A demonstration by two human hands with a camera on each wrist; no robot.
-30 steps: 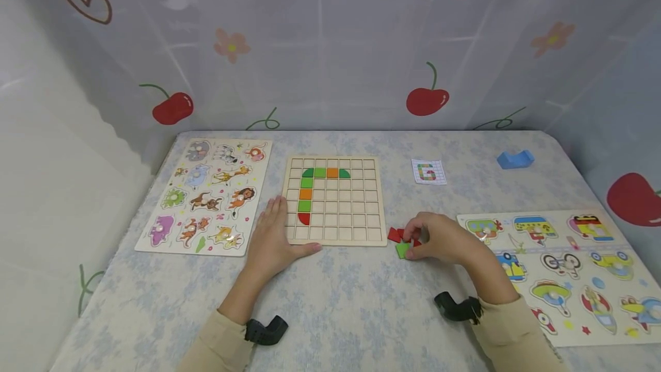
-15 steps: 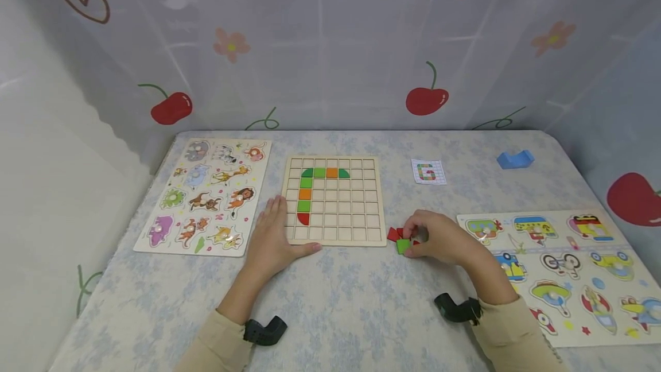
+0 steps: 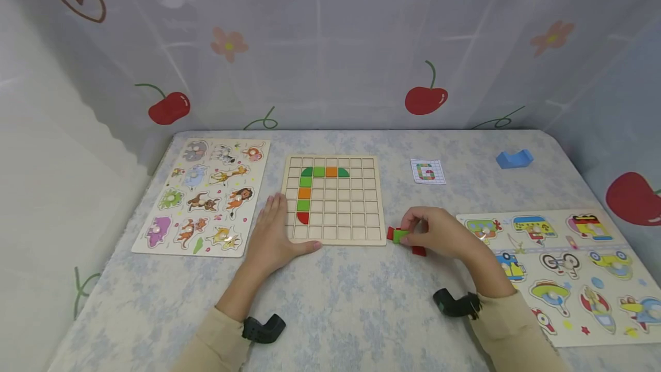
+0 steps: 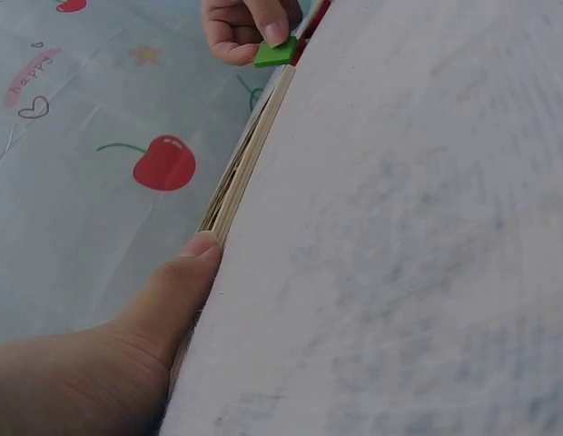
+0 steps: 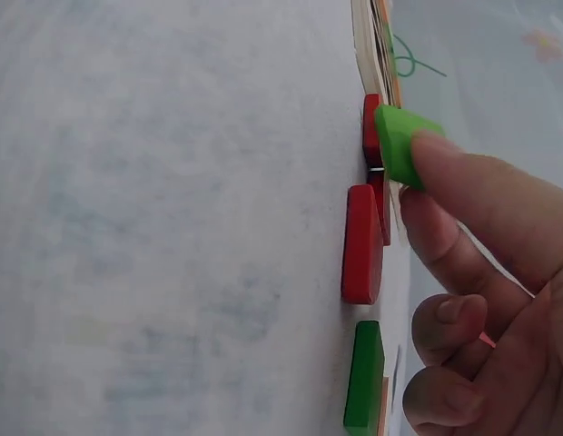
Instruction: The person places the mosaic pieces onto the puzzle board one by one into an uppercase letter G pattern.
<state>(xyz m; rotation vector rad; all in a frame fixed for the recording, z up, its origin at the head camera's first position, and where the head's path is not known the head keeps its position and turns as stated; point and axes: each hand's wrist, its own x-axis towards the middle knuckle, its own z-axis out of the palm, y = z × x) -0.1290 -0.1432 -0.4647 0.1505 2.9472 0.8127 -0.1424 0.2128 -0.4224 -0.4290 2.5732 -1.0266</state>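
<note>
We see a pale, blue-mottled tabletop [image 3: 356, 309]. At its left lies an animal puzzle [image 3: 206, 218]; at its right, a vehicle puzzle [image 3: 580, 280]. Near the far right corner we find a curved blue block [image 3: 514, 159]. Behind, we see a pale curtain [image 3: 320, 68] printed with red cherries [image 3: 426, 101], orange flowers [image 3: 229, 45] and brown heart outlines.

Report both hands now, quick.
Left hand: open, touching the grid board.
Right hand: holding a green tile, pinched in its fingers.
</note>
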